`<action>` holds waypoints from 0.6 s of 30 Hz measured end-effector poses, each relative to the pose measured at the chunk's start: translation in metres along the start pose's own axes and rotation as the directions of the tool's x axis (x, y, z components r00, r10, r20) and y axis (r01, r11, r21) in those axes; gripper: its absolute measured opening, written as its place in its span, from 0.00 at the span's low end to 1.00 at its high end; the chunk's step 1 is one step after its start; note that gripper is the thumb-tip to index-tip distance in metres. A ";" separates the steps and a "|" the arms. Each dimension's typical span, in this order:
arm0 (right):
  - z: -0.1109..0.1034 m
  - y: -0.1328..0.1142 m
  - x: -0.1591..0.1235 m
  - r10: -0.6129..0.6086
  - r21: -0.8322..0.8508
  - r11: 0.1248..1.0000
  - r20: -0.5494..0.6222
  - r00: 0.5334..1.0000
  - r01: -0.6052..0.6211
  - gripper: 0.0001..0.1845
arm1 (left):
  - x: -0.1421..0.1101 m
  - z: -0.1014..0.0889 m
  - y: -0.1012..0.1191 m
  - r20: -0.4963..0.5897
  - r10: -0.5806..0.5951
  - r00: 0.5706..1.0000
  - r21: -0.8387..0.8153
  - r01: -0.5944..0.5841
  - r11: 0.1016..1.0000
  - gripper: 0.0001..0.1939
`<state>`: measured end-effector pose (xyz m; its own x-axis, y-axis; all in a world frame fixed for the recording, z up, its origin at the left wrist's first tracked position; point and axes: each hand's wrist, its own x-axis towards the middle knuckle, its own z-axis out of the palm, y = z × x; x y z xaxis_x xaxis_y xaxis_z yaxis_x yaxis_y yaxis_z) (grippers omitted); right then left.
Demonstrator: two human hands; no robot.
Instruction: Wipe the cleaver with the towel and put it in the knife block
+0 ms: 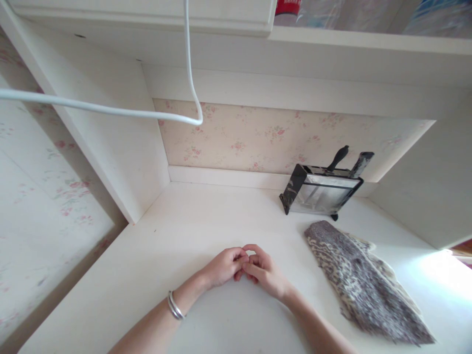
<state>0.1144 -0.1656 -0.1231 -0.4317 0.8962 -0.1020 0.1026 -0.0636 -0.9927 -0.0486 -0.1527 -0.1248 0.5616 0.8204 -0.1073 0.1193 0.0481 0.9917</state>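
Observation:
My left hand, with a silver bangle on its wrist, rests over the white desktop near its middle. Its fingers are curled in against those of my right hand. The right thumb and fingers bend around the left fingertips, so the two hands touch. No object shows in either hand. To the right of my hands lies a grey and cream patterned, fuzzy cloth, bunched lengthwise. Behind it stands a black-framed knife block with clear sides and two black handles sticking up.
A white cable hangs across the upper left, close to the camera. Overhead runs a white shelf with a red-labelled container and plastic-wrapped things. White side panels and floral wallpaper enclose the desktop.

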 end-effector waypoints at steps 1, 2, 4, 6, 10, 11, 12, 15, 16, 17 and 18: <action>0.000 0.000 0.000 -0.001 0.004 1.000 0.002 1.000 0.001 0.17 | 0.000 0.000 0.000 0.000 -0.002 1.000 0.002 0.002 1.000 0.21; 0.000 0.000 0.000 -0.002 0.009 1.000 0.004 1.000 0.001 0.17 | 0.000 0.000 -0.001 -0.001 -0.003 1.000 0.006 0.003 1.000 0.21; 0.001 -0.001 0.000 -0.003 0.017 1.000 0.006 1.000 0.003 0.17 | 0.000 -0.001 -0.001 0.001 -0.003 1.000 0.012 0.003 1.000 0.21; 0.001 -0.001 0.000 -0.005 0.017 1.000 0.000 1.000 0.005 0.17 | 0.000 -0.001 -0.002 0.006 0.003 1.000 0.013 -0.004 1.000 0.20; 0.000 -0.001 0.000 -0.004 0.002 1.000 -0.007 1.000 0.004 0.17 | 0.001 -0.001 -0.003 0.011 0.020 1.000 0.014 -0.020 1.000 0.19; 0.000 -0.001 0.000 -0.005 0.003 1.000 -0.005 1.000 0.005 0.17 | 0.001 -0.001 -0.003 0.010 0.020 1.000 0.018 -0.020 1.000 0.19; 0.000 -0.001 0.000 -0.005 0.007 1.000 -0.003 1.000 0.005 0.17 | 0.001 -0.001 -0.003 0.009 0.019 1.000 0.023 -0.019 1.000 0.19; 0.001 -0.003 0.000 -0.008 0.022 1.000 0.007 1.000 0.008 0.17 | 0.000 -0.001 -0.002 0.004 0.013 1.000 0.026 -0.013 1.000 0.19; 0.001 -0.003 0.000 -0.007 0.023 1.000 0.011 1.000 0.007 0.17 | 0.000 -0.001 -0.001 0.004 0.013 1.000 0.022 -0.013 1.000 0.19; 0.001 -0.003 0.000 -0.005 0.022 1.000 0.014 1.000 0.005 0.17 | -0.001 -0.001 -0.001 0.005 0.014 1.000 0.018 -0.014 1.000 0.19; 0.001 -0.003 0.000 -0.004 0.022 1.000 0.014 1.000 0.004 0.17 | -0.001 -0.002 -0.001 0.007 0.016 1.000 0.015 -0.016 1.000 0.19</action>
<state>0.1133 -0.1661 -0.1198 -0.4443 0.8904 -0.0991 0.0813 -0.0701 -0.9942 -0.0502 -0.1523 -0.1256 0.5691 0.8171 -0.0921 0.1228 0.0263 0.9921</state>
